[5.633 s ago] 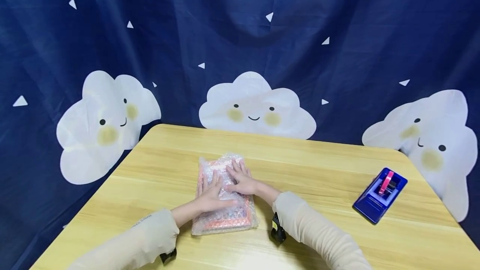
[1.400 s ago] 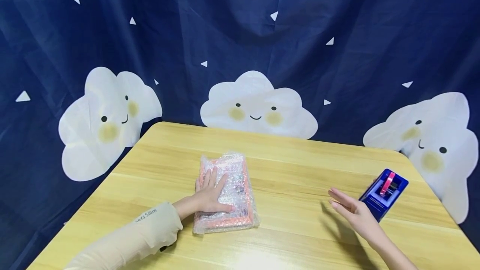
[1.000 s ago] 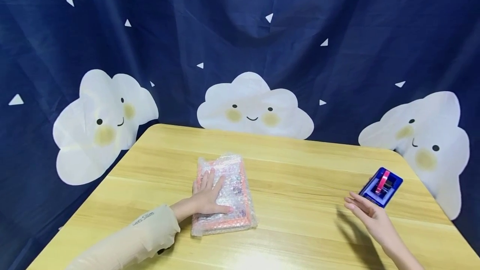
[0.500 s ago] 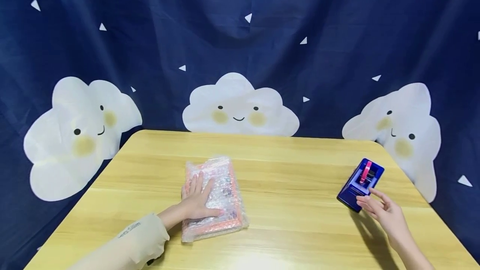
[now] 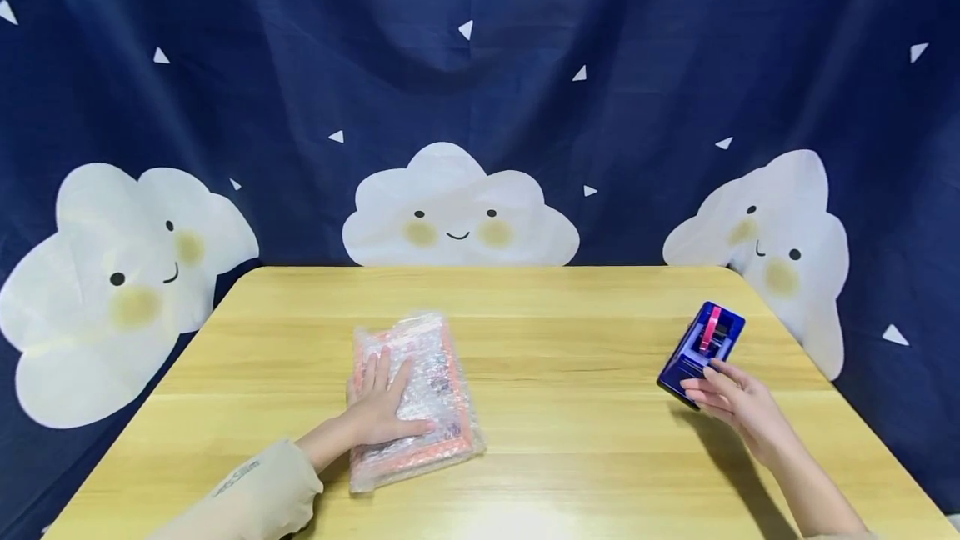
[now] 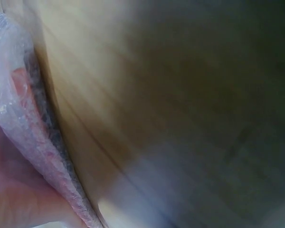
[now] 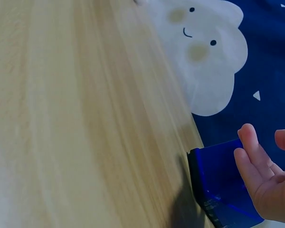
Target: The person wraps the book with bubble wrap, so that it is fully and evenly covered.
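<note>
A flat package [image 5: 442, 390] with an orange border, wrapped in bubble wrap, lies on the table at centre left. My left hand [image 5: 378, 413] rests on its left part with the fingers spread; the left wrist view shows the wrapped edge [image 6: 31, 104] close beside the palm. At the right stands a blue tape dispenser [image 5: 681, 367] holding a pink roll of tape [image 5: 710, 328]. My right hand [image 5: 742, 408] is at its near end, fingers loosely bent and overlapping its corner. In the right wrist view the fingertips lie over the dispenser's blue side [image 7: 223, 175], thumb apart.
The wooden table [image 5: 570, 457] has rounded far corners. Behind it hangs a dark blue curtain [image 5: 525, 90] printed with white clouds and small triangles. A stretch of tabletop separates the package from the dispenser.
My right hand has left the package and moved right to the tape dispenser, now overlapping its near end. The left hand stays on the package. The head view has turned slightly right.
</note>
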{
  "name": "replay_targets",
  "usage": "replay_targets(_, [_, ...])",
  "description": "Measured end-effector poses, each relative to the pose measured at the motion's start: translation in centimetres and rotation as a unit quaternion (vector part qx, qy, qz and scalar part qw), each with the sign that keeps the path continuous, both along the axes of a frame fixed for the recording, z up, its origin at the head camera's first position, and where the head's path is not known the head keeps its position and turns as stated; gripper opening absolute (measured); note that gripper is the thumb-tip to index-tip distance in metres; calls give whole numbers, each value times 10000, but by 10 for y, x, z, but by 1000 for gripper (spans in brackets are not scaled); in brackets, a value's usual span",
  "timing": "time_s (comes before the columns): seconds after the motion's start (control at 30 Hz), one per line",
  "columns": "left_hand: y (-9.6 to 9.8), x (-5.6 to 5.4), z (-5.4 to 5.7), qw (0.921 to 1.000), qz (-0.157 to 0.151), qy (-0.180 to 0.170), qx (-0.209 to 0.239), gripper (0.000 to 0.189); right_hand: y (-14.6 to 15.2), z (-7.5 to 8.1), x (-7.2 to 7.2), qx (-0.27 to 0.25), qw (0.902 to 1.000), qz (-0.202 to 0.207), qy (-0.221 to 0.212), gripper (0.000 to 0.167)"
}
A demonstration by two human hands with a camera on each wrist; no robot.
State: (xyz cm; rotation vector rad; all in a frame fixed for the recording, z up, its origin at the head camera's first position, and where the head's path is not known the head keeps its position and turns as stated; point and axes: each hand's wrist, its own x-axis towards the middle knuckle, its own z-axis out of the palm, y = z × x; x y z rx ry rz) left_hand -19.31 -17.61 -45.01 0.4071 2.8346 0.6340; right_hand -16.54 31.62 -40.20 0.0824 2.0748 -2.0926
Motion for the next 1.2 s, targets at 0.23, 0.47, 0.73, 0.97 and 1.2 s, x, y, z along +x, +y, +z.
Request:
replay_targets(0.23, [-1, 0, 0, 10000, -61, 76, -17, 109, 6, -1, -7, -1056, 9939, 268, -180, 41])
replay_targets(0.47, [-1, 1, 0, 10000, -58, 61, 35, 109, 10, -2, -9, -1909, 9787, 706, -266, 35])
replay_targets(0.73, [0, 0, -1, 9999, -90, 119, 10, 107, 3, -1, -8, -1830, 9824, 354, -140, 29])
replay_targets(0.97, [0, 1, 0, 9997, -79, 201, 61, 106, -13, -2, -8, -1328, 9910, -190, 5, 25])
replay_targets(1.2, [0, 0, 0, 9997, -85, 226, -7, 106, -23, -8, -6, -1242, 9909, -320, 406, 24])
